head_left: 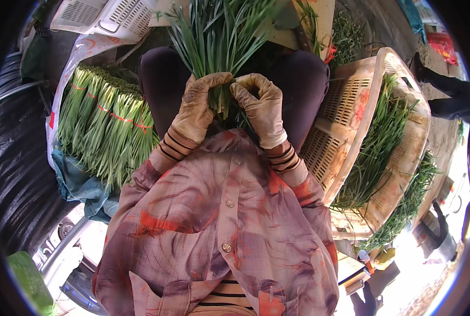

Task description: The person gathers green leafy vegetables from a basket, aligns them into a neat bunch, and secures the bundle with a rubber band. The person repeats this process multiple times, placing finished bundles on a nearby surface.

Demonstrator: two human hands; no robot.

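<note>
A bunch of long green garlic chives [216, 45] stands between my knees, its leaves fanning away from me and its pale cut ends toward my body. My left hand [195, 108], in a stained, pale work glove, is closed round the bunch near the cut ends, with thumb and forefinger across its top. My right hand [262, 108], gloved likewise, is curled in a pinch against the right side of the bunch, fingertips close to the left ones. What the right fingertips pinch is too small or hidden to make out.
Several chive bundles [106, 121] with red ties lie at the left on a pale sheet above a blue-green cloth. A slatted plastic basket [345, 116] with loose chives [377, 142] leans at the right. White crates [121, 18] stand far left. Another person's dark-clothed legs [448, 92] show far right.
</note>
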